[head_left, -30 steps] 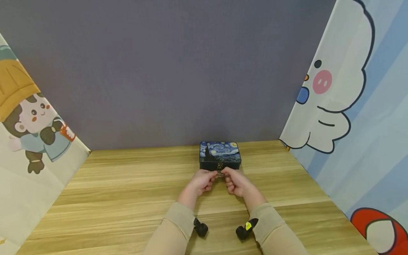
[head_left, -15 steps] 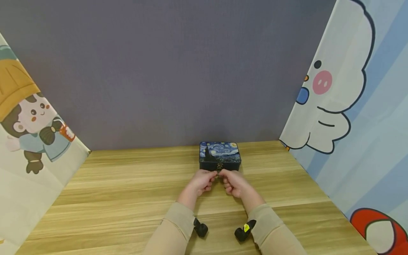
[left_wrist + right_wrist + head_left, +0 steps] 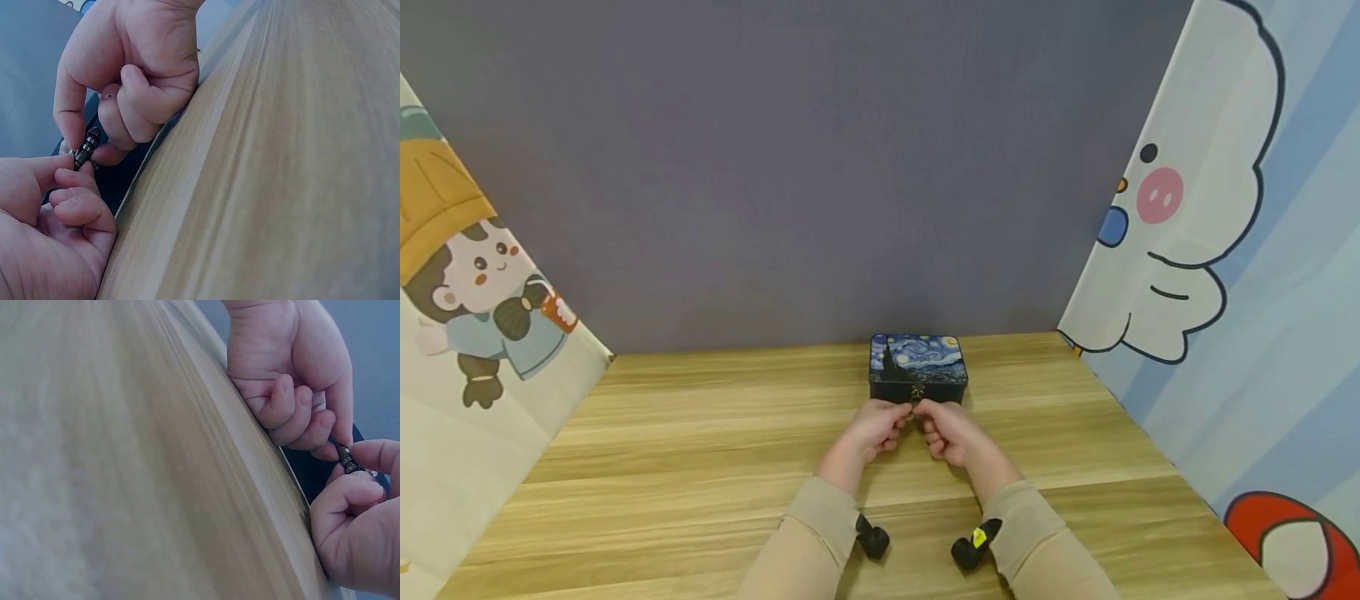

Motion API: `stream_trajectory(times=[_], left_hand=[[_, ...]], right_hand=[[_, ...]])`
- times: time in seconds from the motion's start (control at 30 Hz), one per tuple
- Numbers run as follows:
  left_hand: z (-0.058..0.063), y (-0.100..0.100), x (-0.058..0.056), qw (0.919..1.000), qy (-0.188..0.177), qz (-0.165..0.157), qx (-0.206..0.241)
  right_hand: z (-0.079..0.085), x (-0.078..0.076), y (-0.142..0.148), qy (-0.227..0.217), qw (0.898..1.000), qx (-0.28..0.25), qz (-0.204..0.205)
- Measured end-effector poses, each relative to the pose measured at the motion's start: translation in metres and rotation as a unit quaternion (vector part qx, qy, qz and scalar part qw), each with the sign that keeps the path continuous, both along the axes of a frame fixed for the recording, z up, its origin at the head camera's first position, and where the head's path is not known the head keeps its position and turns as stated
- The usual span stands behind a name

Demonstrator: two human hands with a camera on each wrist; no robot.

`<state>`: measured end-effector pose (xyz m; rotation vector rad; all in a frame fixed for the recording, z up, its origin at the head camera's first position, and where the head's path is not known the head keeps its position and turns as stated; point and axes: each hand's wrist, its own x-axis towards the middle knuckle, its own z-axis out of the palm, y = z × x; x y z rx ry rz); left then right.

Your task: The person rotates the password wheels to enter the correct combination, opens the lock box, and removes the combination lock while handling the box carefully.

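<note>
A small box [image 3: 917,360] with a swirling blue night-sky picture on its lid stands closed at the back of the table. A brass-coloured clasp [image 3: 917,391] sits on its dark front side. Just below it is what looks like a small dark combination padlock [image 3: 87,149] with ringed dials, partly covered by fingers. My left hand [image 3: 872,428] pinches one end of the padlock between thumb and forefinger. From the other side, my right hand [image 3: 953,432] pinches the opposite end, fingertips almost meeting the left ones. The other fingers of both hands are curled in.
The wood-grain table [image 3: 685,442] runs up to a grey back wall [image 3: 775,167]. Cartoon-printed panels, a left one [image 3: 482,400] and a right one [image 3: 1240,400], flank it. A black device [image 3: 872,538] is strapped at each wrist.
My right hand has shifted slightly left, bringing its fingertips closer to the left hand and covering more of the padlock. The left hand and the box stay in place.
</note>
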<state>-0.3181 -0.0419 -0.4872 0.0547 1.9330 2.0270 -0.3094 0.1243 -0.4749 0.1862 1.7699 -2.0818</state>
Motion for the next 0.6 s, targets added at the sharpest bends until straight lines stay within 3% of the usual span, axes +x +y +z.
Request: stream_trajectory(times=[0.6], left_hand=[[0.0004, -0.0007, 0.0011, 1.0, 0.005, -0.004, 0.001]], right_hand=[[-0.0003, -0.0004, 0.0, 0.0, 1.0, 0.001, 0.002]])
